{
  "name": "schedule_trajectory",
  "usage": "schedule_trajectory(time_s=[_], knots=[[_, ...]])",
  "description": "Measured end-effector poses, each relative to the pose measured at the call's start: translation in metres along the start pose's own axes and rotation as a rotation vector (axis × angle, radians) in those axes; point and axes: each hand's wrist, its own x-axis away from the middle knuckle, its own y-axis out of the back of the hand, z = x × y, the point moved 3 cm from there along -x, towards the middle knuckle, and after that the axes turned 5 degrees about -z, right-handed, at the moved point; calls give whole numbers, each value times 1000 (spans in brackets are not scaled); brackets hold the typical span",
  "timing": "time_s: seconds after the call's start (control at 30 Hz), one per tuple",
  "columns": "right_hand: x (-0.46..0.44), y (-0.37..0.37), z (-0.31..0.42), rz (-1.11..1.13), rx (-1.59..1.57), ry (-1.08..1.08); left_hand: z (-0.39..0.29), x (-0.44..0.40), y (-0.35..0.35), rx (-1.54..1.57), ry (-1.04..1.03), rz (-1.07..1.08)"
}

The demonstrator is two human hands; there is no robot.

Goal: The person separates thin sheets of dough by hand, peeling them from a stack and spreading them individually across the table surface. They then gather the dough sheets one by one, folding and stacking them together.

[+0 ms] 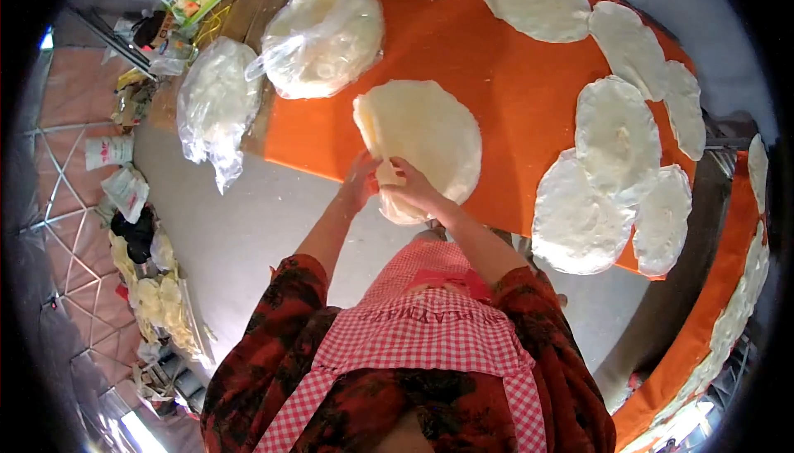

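A stack of round, pale flat sheets [426, 131] lies at the front edge of the orange table, its near side reaching past the edge. At the stack's lower left edge is my left hand [361, 178], its fingers curled against the rim. Just to the right, my right hand [411, 187] lies over the near part of the stack with its fingers bent and apart from the thumb. The fingertips of both hands almost meet. The left side of the stack shows several layers, slightly folded or raised. Whether either hand pinches a sheet is too small to tell.
Behind the stack sits a plastic bag of round sheets [324, 38], with another bag [218, 106] at the left on brown board. Several loose sheets [617, 139] overlap on the right of the orange table [521, 89]. A second orange table [662, 387] curves along the far right.
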Motion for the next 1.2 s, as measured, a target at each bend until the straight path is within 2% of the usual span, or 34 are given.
schedule_trajectory(time_s=[0.07, 0.2, 0.3, 0.4, 0.5, 0.57, 0.6, 0.63, 0.67, 0.7, 0.73, 0.77, 0.8, 0.87, 0.9, 0.93, 0.97, 1.0, 1.03, 1.07, 1.1, 1.13, 1.2], knots=[[-2, -9, 15, 26, -197, -100, -1, 5, 3, -31, 31, -50], [-13, -9, -17, 91, -399, -85, -3, 8, 5, 74, 26, -94], [-10, -7, -26, -14, -254, -79, -8, 16, -1, 69, -34, -93], [-11, -17, -13, -260, 42, 108, 13, 2, 13, -183, -169, -178], [0, -29, 41, -421, 193, -120, 26, -13, 18, -623, -353, -303], [-21, -32, 16, -354, 371, -121, 57, -36, 51, -648, -239, -407], [-29, -20, 6, -328, 464, -125, 39, -20, 52, -501, -196, -396], [-32, -3, 14, -378, 498, 4, 19, -3, 51, -353, -154, -392], [-34, 12, 24, -418, 530, 130, 8, 10, 65, -137, -291, -246], [-37, 24, 33, -448, 562, 256, 1, 19, 92, -184, -236, -294], [-47, 56, 21, -473, 417, 104, -4, 30, 111, -121, -215, -354], [-50, 90, 27, -470, 322, 134, -7, 41, 135, -7, -309, -235], [-34, 134, 35, -484, 277, 141, -3, 48, 168, 55, -309, -177], [0, 224, 55, -511, 185, 157, -16, 75, 179, 36, -198, -355], [12, 246, 68, -725, 129, 128, -21, 87, 172, 25, -175, -378], [13, 300, 36, -627, 254, 85, -25, 97, 158, 18, -153, -405], [7, 368, -28, -718, 210, 151, -25, 102, 148, 9, -133, -431], [18, 381, -15, -755, 239, 109, -17, 98, 151, 60, -194, -364], [32, 392, -5, -899, 673, 236, -2, 92, 156, 109, -255, -301], [46, 385, -13, -1035, 780, 65, 11, 91, 157, 74, -248, -408], [59, 351, 11, -1100, 912, -127, 17, 90, 150, 53, -272, -377], [63, 305, 43, -1164, 1046, -315, 19, 90, 138, 58, -293, -445], [30, 237, 17, -1061, 1175, 307, 22, 79, 122, 69, -199, -384]])
